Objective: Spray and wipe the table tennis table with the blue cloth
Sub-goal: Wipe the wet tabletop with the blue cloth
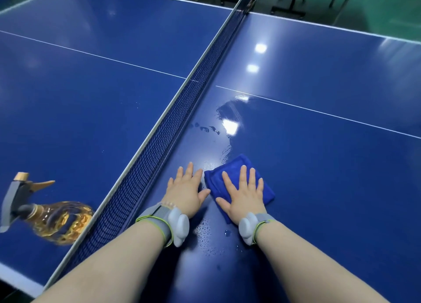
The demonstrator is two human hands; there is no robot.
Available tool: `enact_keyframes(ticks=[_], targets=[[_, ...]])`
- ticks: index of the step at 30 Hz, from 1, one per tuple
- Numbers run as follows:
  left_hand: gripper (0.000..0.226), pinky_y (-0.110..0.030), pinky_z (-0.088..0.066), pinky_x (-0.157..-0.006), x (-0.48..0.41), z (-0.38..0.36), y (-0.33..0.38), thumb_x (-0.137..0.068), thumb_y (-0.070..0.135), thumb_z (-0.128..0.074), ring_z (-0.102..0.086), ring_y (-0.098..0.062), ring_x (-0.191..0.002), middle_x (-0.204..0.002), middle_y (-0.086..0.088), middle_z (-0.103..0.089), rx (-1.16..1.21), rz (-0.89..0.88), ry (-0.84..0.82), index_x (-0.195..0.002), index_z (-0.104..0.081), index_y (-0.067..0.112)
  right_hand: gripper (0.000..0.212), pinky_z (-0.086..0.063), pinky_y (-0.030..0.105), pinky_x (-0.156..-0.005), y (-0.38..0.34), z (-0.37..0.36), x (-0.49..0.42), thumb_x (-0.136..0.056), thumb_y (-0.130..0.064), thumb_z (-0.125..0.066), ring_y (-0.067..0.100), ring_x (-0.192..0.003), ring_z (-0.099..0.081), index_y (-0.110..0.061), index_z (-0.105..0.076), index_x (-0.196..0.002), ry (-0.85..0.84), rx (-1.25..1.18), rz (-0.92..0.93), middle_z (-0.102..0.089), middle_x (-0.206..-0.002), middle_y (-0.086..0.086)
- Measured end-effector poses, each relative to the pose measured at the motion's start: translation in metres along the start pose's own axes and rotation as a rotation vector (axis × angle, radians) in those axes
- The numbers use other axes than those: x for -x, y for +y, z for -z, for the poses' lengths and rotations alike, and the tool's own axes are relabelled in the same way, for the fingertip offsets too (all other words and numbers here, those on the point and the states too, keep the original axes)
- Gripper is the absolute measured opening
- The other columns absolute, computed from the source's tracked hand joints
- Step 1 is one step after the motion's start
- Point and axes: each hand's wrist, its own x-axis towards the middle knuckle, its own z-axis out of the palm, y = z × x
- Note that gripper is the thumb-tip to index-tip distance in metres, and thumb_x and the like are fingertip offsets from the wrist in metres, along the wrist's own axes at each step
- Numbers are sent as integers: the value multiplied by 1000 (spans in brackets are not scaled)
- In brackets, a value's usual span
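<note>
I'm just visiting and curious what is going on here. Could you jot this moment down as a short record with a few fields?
surface: blue table tennis table, net across its middle
right hand: flat on the blue cloth, fingers straight
left hand: flat on the bare table beside the cloth, nearer the net
spray bottle: amber, unheld, on the other side of the net
wet areas: puddle ahead of the cloth, droplets near the wrists

I am finding the net [173, 129] standing close on my left, the spray bottle [57, 220] lying beyond it; open table [319, 166] is stretching ahead and rightward.
</note>
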Motion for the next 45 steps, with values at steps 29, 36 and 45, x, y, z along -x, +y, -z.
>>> enact_keyframes(ticks=[29,36,45], targets=[[58,-40,-15,-119,-63,39,-30,-100,24,-39,-10,-26,-147,-160,-10,-4,196,-8,113,-152,-15,15,78,10,60,-114,-51,28,-90,-77,-75,-5,39,-147,16,-51,-5,-151,49,38,230,13,-163,11],[51,-38,-18,-118,-90,45,-23,-100,21,-38,-11,-26,-147,-160,-9,-5,183,8,81,-148,-24,14,70,4,58,-118,18,59,-151,-91,-72,-29,37,-148,14,-48,-3,-152,92,-58,-221,13,-163,8],[45,-30,-13,-118,-129,49,-20,-101,18,-36,-13,-21,-147,-160,-7,-11,226,19,105,-145,-30,11,73,3,63,-115,0,79,-215,-92,-71,-27,45,-146,13,-41,0,-154,99,-8,-168,13,-162,18]])
